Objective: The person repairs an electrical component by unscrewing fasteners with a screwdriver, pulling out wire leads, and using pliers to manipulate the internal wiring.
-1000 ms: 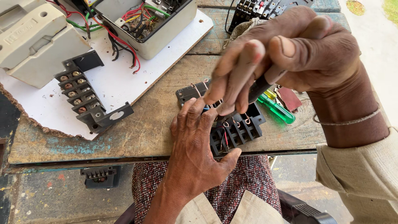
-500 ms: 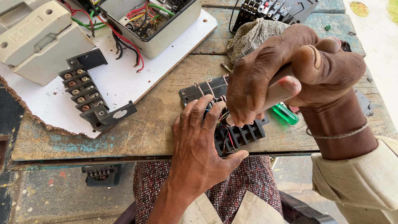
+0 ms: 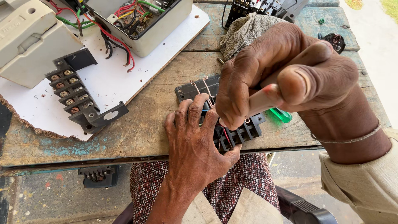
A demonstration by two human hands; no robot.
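terminal block (image 3: pixel 244 132) black, red wires | screwdriver (image 3: pixel 281 115) translucent green | board (image 3: pixel 124 79) white | box (image 3: pixel 145 37) cream, red, green, black wires | table (image 3: pixel 137 132) weathered brown, blue paint traces | cloth (image 3: pixel 244 31) speckled grey

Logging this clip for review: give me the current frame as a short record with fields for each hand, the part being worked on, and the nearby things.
left hand: pressed flat on the black terminal block, holding it down
right hand: shut around a tool handle, tip hidden behind the fingers
terminal block: lies at the wooden table edge, thin wires looped on it
second terminal block: on white board, untouched
grey open box: on the board, red, black and green wires inside
green screwdriver: on the table, under the right hand
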